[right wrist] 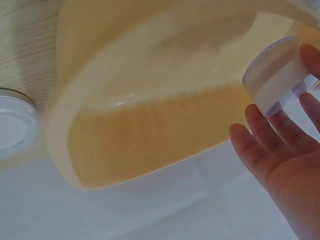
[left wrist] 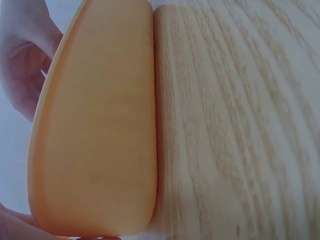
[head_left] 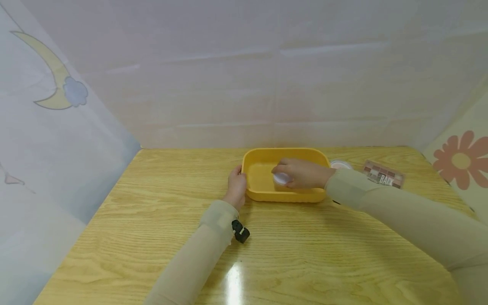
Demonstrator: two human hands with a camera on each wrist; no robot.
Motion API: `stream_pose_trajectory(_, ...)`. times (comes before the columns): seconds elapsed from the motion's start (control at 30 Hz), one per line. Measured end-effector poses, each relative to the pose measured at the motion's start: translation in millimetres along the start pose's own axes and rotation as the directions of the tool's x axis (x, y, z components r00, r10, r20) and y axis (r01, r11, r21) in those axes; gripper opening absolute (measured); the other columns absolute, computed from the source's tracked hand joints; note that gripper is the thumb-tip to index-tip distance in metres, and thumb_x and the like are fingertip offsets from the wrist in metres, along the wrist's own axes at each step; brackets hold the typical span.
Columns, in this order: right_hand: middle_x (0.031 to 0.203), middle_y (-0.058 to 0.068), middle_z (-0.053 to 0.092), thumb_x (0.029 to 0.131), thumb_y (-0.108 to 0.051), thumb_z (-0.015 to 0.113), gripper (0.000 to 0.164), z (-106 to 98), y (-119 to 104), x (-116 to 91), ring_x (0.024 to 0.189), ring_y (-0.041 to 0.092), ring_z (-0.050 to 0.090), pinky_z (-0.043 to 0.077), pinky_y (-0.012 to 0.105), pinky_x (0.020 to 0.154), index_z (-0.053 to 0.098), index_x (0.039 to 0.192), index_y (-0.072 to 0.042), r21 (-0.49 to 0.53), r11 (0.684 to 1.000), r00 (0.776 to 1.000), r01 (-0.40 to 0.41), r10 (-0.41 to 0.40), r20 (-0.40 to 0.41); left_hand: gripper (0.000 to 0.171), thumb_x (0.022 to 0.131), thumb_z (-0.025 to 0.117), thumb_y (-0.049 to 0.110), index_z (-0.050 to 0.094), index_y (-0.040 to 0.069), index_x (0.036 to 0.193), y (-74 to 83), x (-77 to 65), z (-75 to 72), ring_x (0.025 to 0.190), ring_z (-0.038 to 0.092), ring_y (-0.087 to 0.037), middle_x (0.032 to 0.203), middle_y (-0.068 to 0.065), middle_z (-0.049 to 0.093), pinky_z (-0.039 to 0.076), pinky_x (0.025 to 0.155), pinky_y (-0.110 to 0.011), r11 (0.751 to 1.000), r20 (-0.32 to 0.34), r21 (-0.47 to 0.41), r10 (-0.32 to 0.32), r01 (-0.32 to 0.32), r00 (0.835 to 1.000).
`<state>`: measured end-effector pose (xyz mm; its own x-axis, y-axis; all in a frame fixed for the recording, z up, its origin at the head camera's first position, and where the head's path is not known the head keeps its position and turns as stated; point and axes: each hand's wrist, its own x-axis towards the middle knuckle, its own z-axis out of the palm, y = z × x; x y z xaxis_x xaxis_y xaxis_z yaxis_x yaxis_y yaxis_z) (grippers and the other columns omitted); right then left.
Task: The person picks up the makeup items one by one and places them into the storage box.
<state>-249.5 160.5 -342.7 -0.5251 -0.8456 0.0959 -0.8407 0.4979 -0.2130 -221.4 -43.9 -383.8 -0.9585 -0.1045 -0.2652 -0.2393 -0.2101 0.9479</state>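
A yellow plastic basin point(head_left: 263, 195) rests on the wooden table against the far side. At its left end my left hand point(head_left: 237, 186) grips the wall; in the left wrist view part of that hand point(left wrist: 15, 225) shows at the basin's lower corner. My right hand point(head_left: 305, 173) reaches over the right rim and holds a small round jar point(head_left: 282, 178), white and translucent, inside the basin's opening. The right wrist view shows the jar point(right wrist: 280, 75) tilted between thumb and fingertips, above the basin floor.
Just right of the basin, partly behind the right forearm, stands another round clear jar point(head_left: 340, 164). Farther right lies an eyeshadow palette point(head_left: 383, 173) with "BACK" on its lid. Printed cloth hangs behind the table point(head_left: 171, 186) and at both sides.
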Motion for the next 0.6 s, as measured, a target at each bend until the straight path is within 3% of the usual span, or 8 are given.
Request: stream_pose_trajectory(0.6,0.120,0.018,0.060,0.079,0.004,0.076,0.045,2.9,-3.0,18.3,0.110,0.034,0.058,0.048,0.047,0.096,0.061,0.122,0.004,-0.004,1.000,0.988,0.011,-0.010,0.157,0.047,0.104,0.029,0.001,0.027,-0.003,0.150,1.1,-0.8,1.6,0.138,0.034,-0.030,0.154,-0.019,0.029,0.032,0.112,-0.040,1.000,-0.016,0.017,-0.003,0.003,1.000)
